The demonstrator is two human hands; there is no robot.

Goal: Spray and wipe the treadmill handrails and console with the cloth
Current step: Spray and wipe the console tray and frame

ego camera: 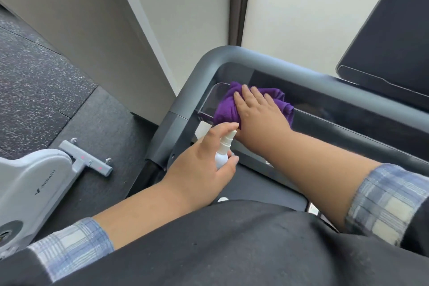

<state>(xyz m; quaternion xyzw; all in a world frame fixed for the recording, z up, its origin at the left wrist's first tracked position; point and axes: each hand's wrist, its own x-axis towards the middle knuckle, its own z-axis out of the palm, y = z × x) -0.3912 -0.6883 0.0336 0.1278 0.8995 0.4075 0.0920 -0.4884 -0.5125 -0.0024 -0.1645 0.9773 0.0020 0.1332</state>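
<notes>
Wiping is under way at the console's left end, and that's as far along as I'd put it. Right hand (257, 109) lies flat, fingers straight, pressing the purple cloth (228, 105) down into the glossy dark tray of the console (325, 109), right in the rounded corner where the grey handrail (185, 90) bends. Left hand (204, 165) is wrapped around the small white spray bottle (222, 153), forefinger up on the nozzle, which points toward the cloth and that corner, close beside the right wrist. Whether any mist is coming out, I can't tell.

So what's done? Hard to call. The corner is getting its pass now; I see no wet streaks or sheen that would prove any other part has been covered. By my reckoning the long stretch of console running off to the right looks still to come, along with the handrail bar itself and whatever rail sits on the far side, out of sight. The dark tilted screen panel (392, 37) above also looks untouched.

The cloth is a deep purple, bunched and crumpled instead of folded, soft folds poking out past the fingertips and to the right of the hand. The console surface is smooth and reflective, so smears would likely show.
</notes>
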